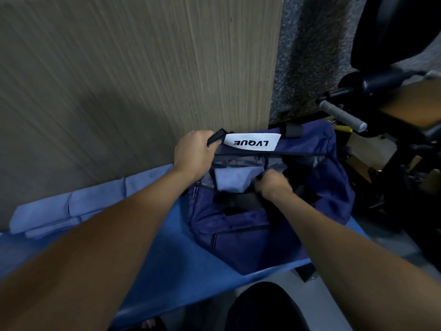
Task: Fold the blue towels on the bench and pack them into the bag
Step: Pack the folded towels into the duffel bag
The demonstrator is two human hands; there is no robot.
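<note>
Packing underway: left hand (194, 154) grips the bag (267, 206) rim, right hand (272, 185) fingers curl on the near rim beside one folded towel (232, 180) inside; folded towels (69, 211) left of bag await on desk (167, 254).

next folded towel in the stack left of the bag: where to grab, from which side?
Take the folded towel nearest the bag by its near long edge, coming from the person's side. The far edge sits close against the wall, and neighbouring towels flank its ends. Both hands, left hand and right hand, are busy at the bag.
</note>
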